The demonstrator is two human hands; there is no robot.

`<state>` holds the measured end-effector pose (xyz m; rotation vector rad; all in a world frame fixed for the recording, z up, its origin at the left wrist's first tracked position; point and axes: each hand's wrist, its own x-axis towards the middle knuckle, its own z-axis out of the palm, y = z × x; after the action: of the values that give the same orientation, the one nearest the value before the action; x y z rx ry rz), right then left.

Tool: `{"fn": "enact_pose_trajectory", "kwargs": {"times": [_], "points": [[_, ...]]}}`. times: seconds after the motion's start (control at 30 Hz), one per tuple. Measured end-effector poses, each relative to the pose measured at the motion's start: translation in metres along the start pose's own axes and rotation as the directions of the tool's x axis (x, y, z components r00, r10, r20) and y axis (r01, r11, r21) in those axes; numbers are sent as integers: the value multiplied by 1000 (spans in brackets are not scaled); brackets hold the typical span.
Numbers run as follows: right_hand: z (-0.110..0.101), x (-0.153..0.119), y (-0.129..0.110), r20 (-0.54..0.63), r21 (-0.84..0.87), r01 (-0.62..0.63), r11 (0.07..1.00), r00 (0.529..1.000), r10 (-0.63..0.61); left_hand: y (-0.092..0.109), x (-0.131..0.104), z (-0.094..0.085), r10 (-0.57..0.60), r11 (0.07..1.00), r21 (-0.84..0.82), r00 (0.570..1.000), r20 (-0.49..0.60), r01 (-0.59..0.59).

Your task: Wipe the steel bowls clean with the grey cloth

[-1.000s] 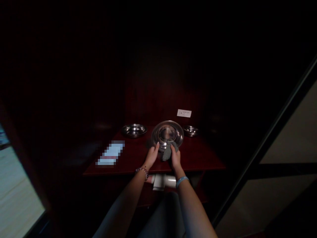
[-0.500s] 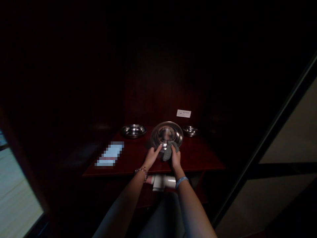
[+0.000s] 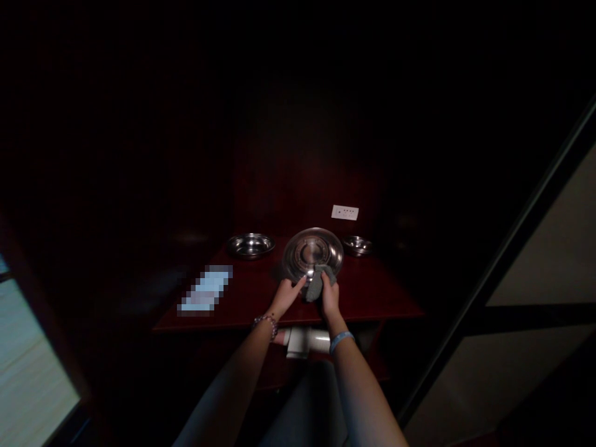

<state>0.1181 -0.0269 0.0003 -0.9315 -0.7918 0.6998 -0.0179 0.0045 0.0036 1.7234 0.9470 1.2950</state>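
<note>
A shiny round metal plate (image 3: 313, 248) is tilted up above the dark red shelf, its underside with a ringed centre facing me. My left hand (image 3: 287, 295) grips the plate's lower left rim, thumb on the near face and the other fingers hidden behind. My right hand (image 3: 329, 295) is closed on a grey cloth (image 3: 315, 284), which lies folded over the plate's lower right rim. A shallow metal dish (image 3: 252, 246) rests on the shelf to the left. Smaller metal bowls (image 3: 357, 245), apparently stacked, stand at the right.
The dark red shelf (image 3: 242, 298) has its front edge just below my hands. A pixelated flat object (image 3: 206, 290) lies at its left. A white socket plate (image 3: 345, 213) is on the back wall. Below the shelf are white roll-like objects (image 3: 307, 341).
The ringed underside has turned slightly between my hands, and my left thumb sits a little lower on the rim. The cloth stays nearly in place.
</note>
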Motion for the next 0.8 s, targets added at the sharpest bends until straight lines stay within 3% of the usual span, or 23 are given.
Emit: {"fn": "enact_pose_trajectory", "kwargs": {"times": [0.8], "points": [[0,-1,-1,13,5,-13,1000,1000,13,10,-4,-3,-40,999,4,999,-3,40]]}}
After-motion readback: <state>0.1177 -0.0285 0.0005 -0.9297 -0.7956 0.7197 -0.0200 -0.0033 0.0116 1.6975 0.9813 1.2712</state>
